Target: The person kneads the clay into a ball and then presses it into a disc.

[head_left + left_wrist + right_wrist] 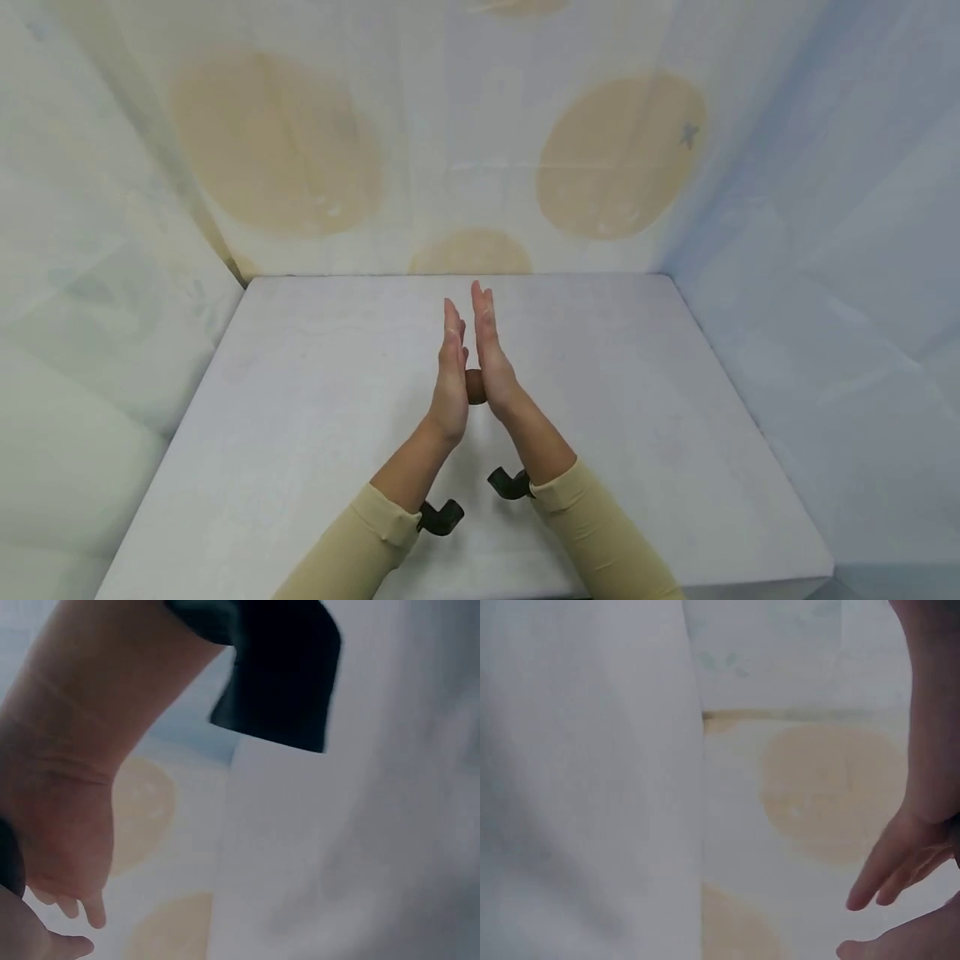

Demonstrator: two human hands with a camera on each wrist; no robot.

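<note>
My two hands stand upright, palm facing palm, over the middle of the white table [300,400]. The left hand [452,367] and the right hand [489,350] both have straight fingers pointing away from me. A small round brown thing [476,387] is pressed between the heels of the palms, and most of it is hidden. In the right wrist view, straight fingers [889,870] show at the right edge. The left wrist view shows a wrist and small fingertips [84,907] at the left.
Pale fabric walls with large tan ovals [277,142] close in the table at the back and sides. Black camera mounts [441,517] sit on both wrists below beige sleeves [600,533]. The table's front edge lies near my arms.
</note>
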